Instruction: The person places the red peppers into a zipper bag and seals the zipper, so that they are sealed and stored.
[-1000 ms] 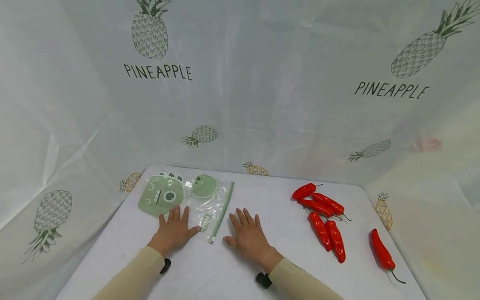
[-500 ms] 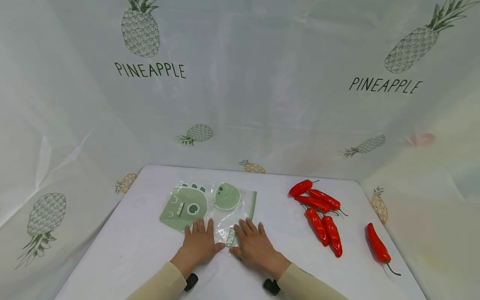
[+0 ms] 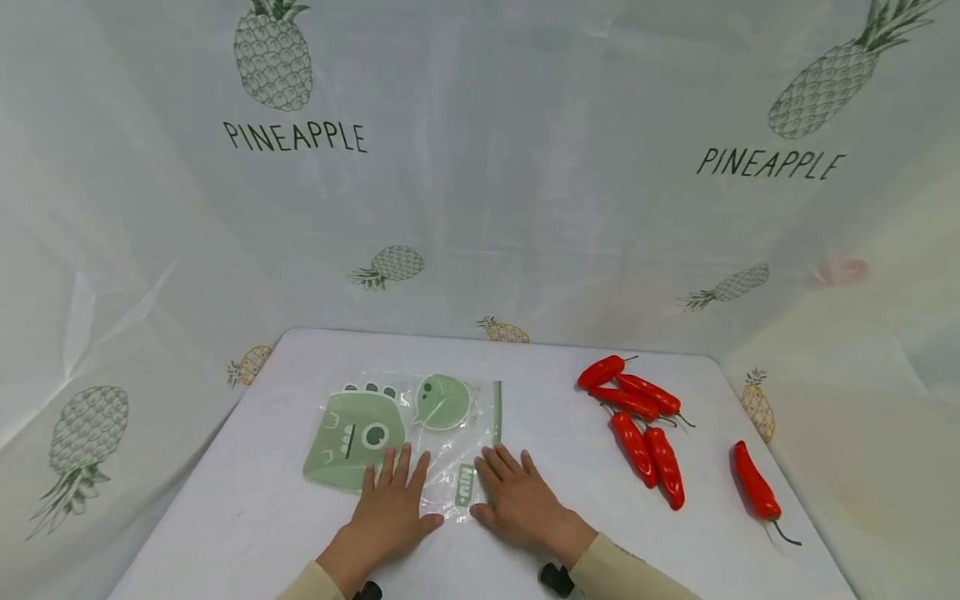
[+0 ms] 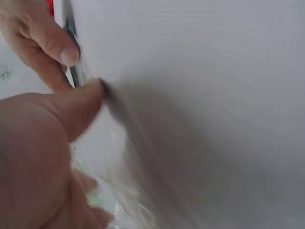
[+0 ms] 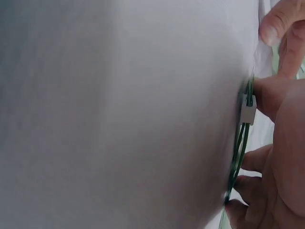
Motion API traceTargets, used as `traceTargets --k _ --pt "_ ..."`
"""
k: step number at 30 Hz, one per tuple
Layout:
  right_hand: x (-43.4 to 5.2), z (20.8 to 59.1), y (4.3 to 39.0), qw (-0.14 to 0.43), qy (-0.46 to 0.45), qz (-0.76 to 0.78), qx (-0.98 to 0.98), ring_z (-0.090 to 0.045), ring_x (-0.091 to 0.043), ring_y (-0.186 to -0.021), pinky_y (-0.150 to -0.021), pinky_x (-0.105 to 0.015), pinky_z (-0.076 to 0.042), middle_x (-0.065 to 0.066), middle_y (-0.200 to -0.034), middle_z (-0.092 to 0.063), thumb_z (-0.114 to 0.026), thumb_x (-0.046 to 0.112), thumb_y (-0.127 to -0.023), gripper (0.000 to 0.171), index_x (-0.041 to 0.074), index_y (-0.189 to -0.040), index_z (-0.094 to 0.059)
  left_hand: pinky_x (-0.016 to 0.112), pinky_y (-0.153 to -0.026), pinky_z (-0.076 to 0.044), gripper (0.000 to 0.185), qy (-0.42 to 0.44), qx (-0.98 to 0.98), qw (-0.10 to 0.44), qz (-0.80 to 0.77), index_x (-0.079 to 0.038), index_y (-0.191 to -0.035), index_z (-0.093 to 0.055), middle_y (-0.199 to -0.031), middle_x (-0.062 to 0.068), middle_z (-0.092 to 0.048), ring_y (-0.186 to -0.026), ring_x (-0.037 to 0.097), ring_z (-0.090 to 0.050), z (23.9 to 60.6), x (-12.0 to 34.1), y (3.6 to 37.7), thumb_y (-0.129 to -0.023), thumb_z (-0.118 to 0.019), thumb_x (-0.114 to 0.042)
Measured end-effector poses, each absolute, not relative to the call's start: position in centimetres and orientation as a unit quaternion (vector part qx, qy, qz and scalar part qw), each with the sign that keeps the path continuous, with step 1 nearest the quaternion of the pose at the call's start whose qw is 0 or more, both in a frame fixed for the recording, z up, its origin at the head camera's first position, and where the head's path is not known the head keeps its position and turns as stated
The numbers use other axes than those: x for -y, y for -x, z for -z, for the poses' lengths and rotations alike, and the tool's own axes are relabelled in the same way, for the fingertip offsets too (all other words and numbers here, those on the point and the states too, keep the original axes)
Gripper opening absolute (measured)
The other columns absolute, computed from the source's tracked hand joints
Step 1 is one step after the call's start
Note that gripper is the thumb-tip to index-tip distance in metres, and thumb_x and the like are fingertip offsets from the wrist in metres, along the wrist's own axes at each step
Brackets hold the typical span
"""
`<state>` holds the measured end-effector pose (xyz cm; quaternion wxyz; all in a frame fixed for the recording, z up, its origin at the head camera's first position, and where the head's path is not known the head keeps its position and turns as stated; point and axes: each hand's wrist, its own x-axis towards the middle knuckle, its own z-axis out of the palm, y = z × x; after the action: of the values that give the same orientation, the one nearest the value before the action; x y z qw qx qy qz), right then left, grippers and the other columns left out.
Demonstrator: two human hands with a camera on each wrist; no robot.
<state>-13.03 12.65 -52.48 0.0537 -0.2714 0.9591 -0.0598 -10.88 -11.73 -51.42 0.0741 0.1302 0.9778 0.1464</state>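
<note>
A clear zip bag (image 3: 442,454), printed with a green one-eyed monster face and a smaller green shape, lies flat on the table. My left hand (image 3: 390,512) rests with fingers spread on its near edge, over the lower part of the face print. Across the bag's near right corner lies my right hand (image 3: 521,500), its fingers extended and covering part of the green zip strip (image 3: 497,408). In the right wrist view, a white slider (image 5: 248,113) sits on that strip beside the thumb. The left wrist view catches my left thumb (image 4: 78,102) at the plastic's edge.
Several red peppers (image 3: 633,404) lie in a cluster right of the bag. A single red pepper (image 3: 756,483) lies apart near the table's right edge. A pineapple-print sheet (image 3: 510,208) hangs behind and around the white table (image 3: 247,450).
The bag has shifted right and toward me, and its zip strip has swung from slanted to nearly upright in view. My left hand went right with it; my right hand came onto the bag's corner.
</note>
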Motion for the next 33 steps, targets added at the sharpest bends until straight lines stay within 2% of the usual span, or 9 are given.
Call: traceTargets --k 5,8,13,17,27,30,33 --pt "-12.4 52.5 12.6 0.069 0.294 0.031 -0.953 -0.032 -0.030 -0.159 -0.125 -0.061 -0.030 -0.008 -0.170 -0.038 -0.051 0.059 -0.105 0.076 0.010 -0.162 -0.041 0.087 -0.113 -0.011 0.080 -0.136 -0.975 0.092 -0.150 -0.013 -0.161 -0.042 -0.170 0.027 -0.026 -0.157 0.056 -0.015 51.9 12.9 10.2 -0.099 -0.064 -0.058" --pt "-12.3 52.5 12.1 0.074 0.297 0.028 -0.952 -0.030 -0.027 -0.160 -0.127 -0.059 -0.028 -0.006 -0.171 -0.036 -0.050 0.061 -0.105 0.078 0.010 -0.163 -0.040 0.093 -0.107 -0.008 0.077 -0.124 -0.973 0.105 -0.162 -0.013 -0.161 -0.042 -0.170 0.029 -0.025 -0.156 0.060 -0.013 52.0 13.2 9.8 -0.100 -0.063 -0.055" --pt "-12.4 52.7 11.2 0.067 0.300 0.033 -0.951 -0.032 -0.026 -0.159 -0.126 -0.059 -0.031 -0.005 -0.169 -0.039 -0.049 0.060 -0.106 0.075 0.010 -0.161 -0.043 0.095 -0.103 -0.014 0.076 -0.122 -0.975 0.106 -0.152 -0.009 -0.159 -0.044 -0.166 0.032 -0.030 -0.152 0.065 -0.018 51.7 13.1 9.7 -0.100 -0.066 -0.051" --pt "-12.6 52.9 10.8 0.057 0.309 0.031 -0.949 -0.035 -0.027 -0.158 -0.124 -0.059 -0.033 -0.005 -0.168 -0.041 -0.049 0.058 -0.106 0.073 0.010 -0.161 -0.044 0.095 -0.100 -0.022 0.077 -0.113 -0.978 0.114 -0.130 -0.009 -0.157 -0.048 -0.163 0.032 -0.036 -0.149 0.066 -0.025 51.1 12.7 10.3 -0.097 -0.069 -0.053" --pt "-14.6 52.8 10.7 0.106 0.298 0.053 -0.947 -0.031 -0.026 -0.159 -0.126 -0.060 -0.030 0.000 -0.171 -0.036 -0.048 0.066 -0.104 0.079 0.015 -0.164 -0.040 0.090 -0.100 -0.032 0.080 -0.103 -0.978 0.137 -0.119 -0.010 -0.155 -0.052 -0.161 0.031 -0.040 -0.147 0.064 -0.031 50.1 12.7 11.5 -0.090 -0.078 -0.049" --pt "-15.8 52.6 10.9 0.103 0.281 0.068 -0.952 -0.036 -0.027 -0.157 -0.125 -0.059 -0.032 -0.001 -0.169 -0.040 -0.052 0.064 -0.103 0.078 0.014 -0.162 -0.042 0.087 -0.101 -0.035 0.080 -0.111 -0.977 0.135 -0.119 -0.009 -0.152 -0.055 -0.158 0.032 -0.044 -0.145 0.064 -0.036 49.6 12.9 11.8 -0.086 -0.082 -0.046" --pt "-17.2 52.2 11.3 0.080 0.260 0.085 -0.959 -0.046 -0.030 -0.150 -0.121 -0.054 -0.041 -0.006 -0.164 -0.047 -0.061 0.058 -0.102 0.075 0.013 -0.159 -0.047 0.080 -0.100 -0.043 0.078 -0.121 -0.978 0.128 -0.111 -0.006 -0.145 -0.061 -0.148 0.031 -0.055 -0.135 0.061 -0.048 48.9 12.8 12.1 -0.082 -0.087 -0.042"
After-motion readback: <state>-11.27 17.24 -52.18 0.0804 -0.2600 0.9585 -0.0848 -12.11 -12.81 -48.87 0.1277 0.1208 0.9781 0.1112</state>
